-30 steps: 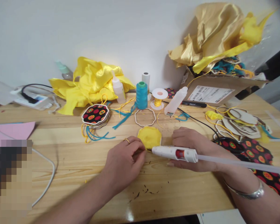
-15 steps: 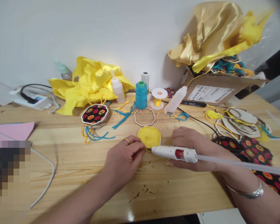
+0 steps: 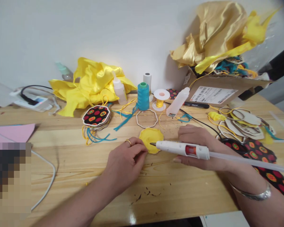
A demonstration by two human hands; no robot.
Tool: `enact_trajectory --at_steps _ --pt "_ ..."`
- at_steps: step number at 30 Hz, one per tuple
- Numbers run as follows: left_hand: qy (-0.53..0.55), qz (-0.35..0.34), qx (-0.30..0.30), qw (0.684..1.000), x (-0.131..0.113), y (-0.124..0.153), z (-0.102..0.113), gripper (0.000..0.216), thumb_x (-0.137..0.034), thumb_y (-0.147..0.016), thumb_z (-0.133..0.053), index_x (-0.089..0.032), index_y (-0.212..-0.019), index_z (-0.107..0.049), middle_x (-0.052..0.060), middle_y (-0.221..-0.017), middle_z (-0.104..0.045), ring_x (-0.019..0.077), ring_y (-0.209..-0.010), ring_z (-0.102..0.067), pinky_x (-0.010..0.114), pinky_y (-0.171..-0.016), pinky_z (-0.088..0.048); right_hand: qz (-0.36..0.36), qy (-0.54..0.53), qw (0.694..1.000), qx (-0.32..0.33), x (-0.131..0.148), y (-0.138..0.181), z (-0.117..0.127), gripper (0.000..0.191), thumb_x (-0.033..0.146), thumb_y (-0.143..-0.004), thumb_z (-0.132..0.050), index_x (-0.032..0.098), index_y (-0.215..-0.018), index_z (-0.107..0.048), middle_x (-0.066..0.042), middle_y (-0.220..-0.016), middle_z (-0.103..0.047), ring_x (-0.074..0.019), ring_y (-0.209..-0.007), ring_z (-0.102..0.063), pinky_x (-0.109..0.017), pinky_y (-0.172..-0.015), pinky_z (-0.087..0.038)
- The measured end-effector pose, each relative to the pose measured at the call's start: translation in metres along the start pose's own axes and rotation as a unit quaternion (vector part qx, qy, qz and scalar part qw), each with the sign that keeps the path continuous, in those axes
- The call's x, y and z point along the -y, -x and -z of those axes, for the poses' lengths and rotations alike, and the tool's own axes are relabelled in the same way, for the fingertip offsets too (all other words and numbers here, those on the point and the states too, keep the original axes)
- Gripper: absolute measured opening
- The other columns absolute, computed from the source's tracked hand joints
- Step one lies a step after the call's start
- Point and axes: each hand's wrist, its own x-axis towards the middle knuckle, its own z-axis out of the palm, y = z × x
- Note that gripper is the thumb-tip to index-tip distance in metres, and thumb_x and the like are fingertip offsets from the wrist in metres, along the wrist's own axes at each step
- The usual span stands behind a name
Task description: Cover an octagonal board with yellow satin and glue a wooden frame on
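Head view: the yellow fabric piece (image 3: 153, 135) lies on the wooden table (image 3: 180, 195), the left hand (image 3: 124, 160) pinching its lower-left edge; the right hand (image 3: 200, 135) grips the white glue gun (image 3: 172, 148), whose nozzle, lower at the edge half a second ago, now overlaps the yellow; the outline frame (image 3: 137, 118) stays beyond.

White glue gun (image 3: 171, 147) overhangs a yellow fabric disc (image 3: 151, 135).

Plastic glue gun (image 3: 180, 148) (smooth-looking)
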Motion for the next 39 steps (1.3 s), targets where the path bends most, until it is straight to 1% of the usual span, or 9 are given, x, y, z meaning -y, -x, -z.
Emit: enact_trajectory --at_steps 5,8,12,16,20,28,35,39 --pt "0.020 0.004 -0.002 1.000 -0.0028 0.0009 0.0041 0.024 -0.007 -0.076 -0.047 -0.020 -0.090 -0.062 0.002 -0.091 -0.064 0.0157 -0.080 -0.061 0.029 -0.072 -0.048 -0.005 -0.015 1.000 -0.001 -0.0019 0.0009 -0.0005 0.034 0.035 -0.082 -0.060 0.018 -0.058 -0.043 0.002 -0.060 -0.041 -0.0118 -0.059 -0.038 -0.027 -0.058 -0.029" --pt "0.023 0.005 0.001 1.000 -0.0017 0.0022 0.0052 0.029 -0.004 -0.074 -0.045 -0.020 -0.091 -0.062 0.002 -0.092 -0.065 0.0161 -0.080 -0.061 0.030 -0.071 -0.048 -0.006 -0.022 1.000 -0.014 -0.0035 0.0010 -0.0008 0.035 0.036 -0.082 -0.061 0.018 -0.058 -0.043 0.003 -0.060 -0.040 -0.0113 -0.058 -0.038 -0.027 -0.058 -0.030" --pt "0.033 -0.006 0.001 0.999 0.0005 0.0031 0.0040 0.034 -0.004 -0.073 -0.044 -0.023 -0.090 -0.066 0.001 -0.100 -0.065 0.0162 -0.087 -0.062 0.031 -0.078 -0.048 0.004 -0.029 0.999 -0.030 -0.0068 0.0013 -0.0028 0.034 0.034 -0.080 -0.064 0.018 -0.058 -0.042 0.003 -0.060 -0.039 -0.0108 -0.057 -0.037 -0.027 -0.057 -0.029" --pt "0.029 -0.007 0.001 1.000 0.0012 0.0030 0.0032 0.036 -0.005 -0.073 -0.044 -0.024 -0.090 -0.069 0.000 -0.098 -0.065 0.0162 -0.086 -0.063 0.032 -0.077 -0.049 0.010 -0.034 0.999 -0.032 -0.0083 0.0017 -0.0041 0.034 0.031 -0.079 -0.064 0.018 -0.058 -0.041 0.004 -0.059 -0.039 -0.0104 -0.057 -0.037 -0.026 -0.057 -0.029" --pt "0.014 -0.011 0.003 1.000 0.0013 0.0032 0.0029 0.035 -0.006 -0.073 -0.044 -0.023 -0.088 -0.070 0.001 -0.097 -0.065 0.0170 -0.085 -0.063 0.033 -0.076 -0.049 0.012 -0.031 0.999 -0.034 -0.0080 0.0011 -0.0036 0.034 0.033 -0.080 -0.063 0.018 -0.058 -0.042 0.003 -0.059 -0.039 -0.0105 -0.056 -0.037 -0.026 -0.058 -0.029" --pt "-0.003 -0.017 0.002 1.000 0.0016 0.0031 0.0023 0.035 -0.007 -0.073 -0.043 -0.023 -0.088 -0.070 0.001 -0.097 -0.066 0.0178 -0.084 -0.064 0.034 -0.075 -0.050 0.014 -0.028 0.999 -0.033 -0.0086 -0.0010 -0.0041 0.033 0.033 -0.079 -0.064 0.017 -0.058 -0.043 0.003 -0.059 -0.040 -0.0105 -0.057 -0.037 -0.026 -0.057 -0.028" --pt "0.002 -0.022 -0.003 1.000 0.0020 0.0038 0.0021 0.035 -0.006 -0.073 -0.043 -0.023 -0.088 -0.069 0.001 -0.097 -0.065 0.0175 -0.084 -0.063 0.034 -0.076 -0.050 0.001 -0.028 0.999 -0.020 -0.0097 0.0011 -0.0032 0.033 0.031 -0.079 -0.064 0.017 -0.058 -0.043 0.003 -0.059 -0.040 -0.0106 -0.056 -0.037 -0.026 -0.057 -0.029" --pt "0.025 -0.021 -0.029 0.999 0.0023 0.0022 0.0021 0.033 -0.005 -0.073 -0.042 -0.019 -0.089 -0.067 0.003 -0.098 -0.065 0.0167 -0.087 -0.063 0.032 -0.077 -0.050 -0.007 -0.038 0.999 -0.022 -0.0101 0.0013 -0.0026 0.032 0.032 -0.081 -0.062 0.018 -0.058 -0.044 0.003 -0.060 -0.041 -0.0112 -0.057 -0.038 -0.026 -0.057 -0.030"
